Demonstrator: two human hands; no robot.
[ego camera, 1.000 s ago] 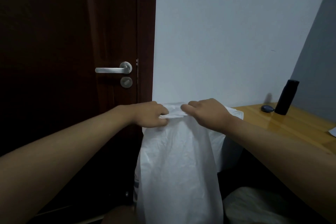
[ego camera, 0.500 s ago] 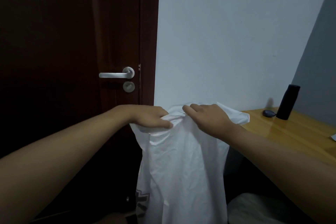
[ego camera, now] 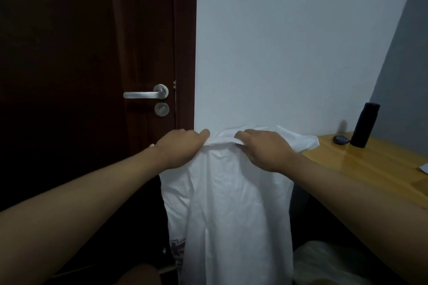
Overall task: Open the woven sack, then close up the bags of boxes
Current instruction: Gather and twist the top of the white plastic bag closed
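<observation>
Dark, unreadable print low on the woven sack [ego camera: 228,203]

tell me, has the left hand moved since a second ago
No, hardly. The left hand still grips the sack top just below and right of the door handle; the small shift against it looks like camera motion.

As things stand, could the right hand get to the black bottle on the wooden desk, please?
Probably yes, but not while busy: the right hand grips the white sack rim. The desk surface between it and the black bottle looks bare.
</observation>
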